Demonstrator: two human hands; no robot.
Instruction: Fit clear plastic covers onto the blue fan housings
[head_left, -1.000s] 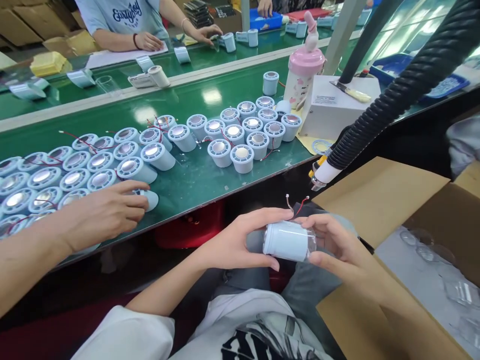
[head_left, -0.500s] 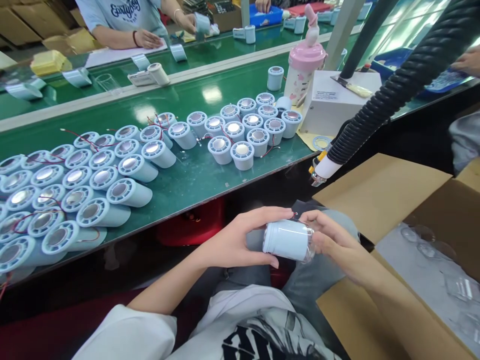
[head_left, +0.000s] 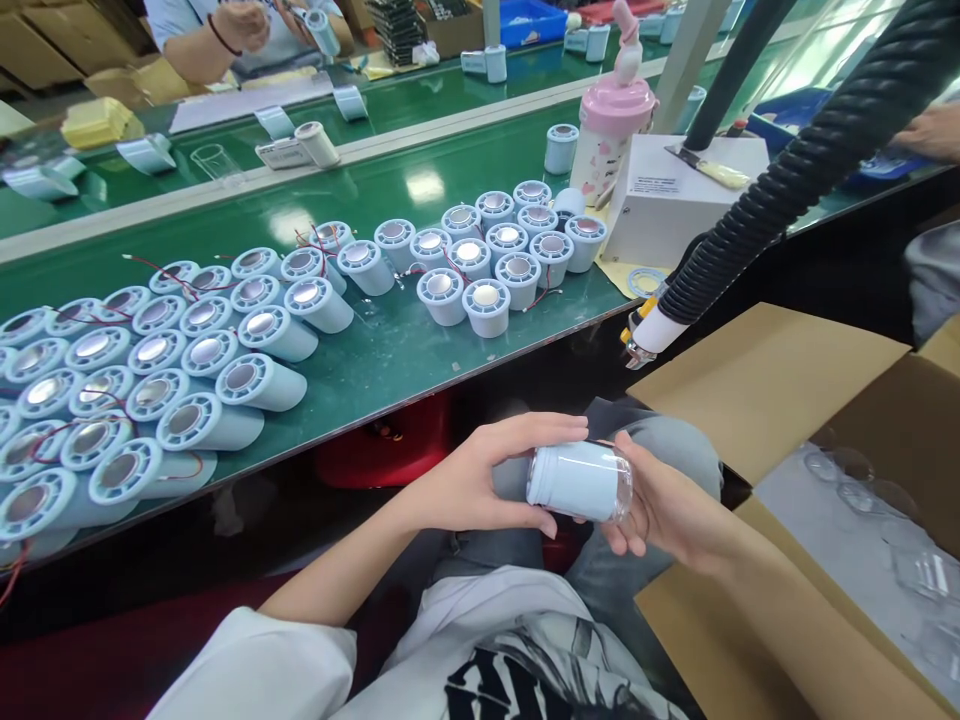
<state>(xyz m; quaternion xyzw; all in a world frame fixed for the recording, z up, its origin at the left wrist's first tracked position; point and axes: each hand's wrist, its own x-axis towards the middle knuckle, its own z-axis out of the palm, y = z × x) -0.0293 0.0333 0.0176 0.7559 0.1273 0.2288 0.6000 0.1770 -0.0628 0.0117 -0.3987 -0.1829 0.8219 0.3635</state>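
Observation:
A light blue cylindrical housing (head_left: 574, 482) lies on its side between my hands, above my lap. A clear plastic cover (head_left: 624, 486) shows around its right end. My left hand (head_left: 480, 478) grips the housing's left end, thumb below and fingers above. Against the covered end, my right hand (head_left: 667, 505) presses its palm, thumb along the top and fingers curling loosely underneath. On the green bench (head_left: 375, 365) stand several similar blue housings (head_left: 244, 378) with silvery round centres, some trailing thin red wires.
Right of my lap, an open cardboard box (head_left: 772, 390) contains clear plastic pieces (head_left: 926, 572). A black ribbed hose (head_left: 757, 235) with a white-tipped nozzle hangs above it. Behind are a white machine box (head_left: 652, 210), a brush (head_left: 709, 167) and a pink-lidded bottle (head_left: 611, 130). A co-worker (head_left: 240, 45) sits opposite.
My right hand has gone from fingertips pinching the clear cover to a palm against its end, fingers lower. The cover sits further onto the housing. The co-worker opposite has raised both hands.

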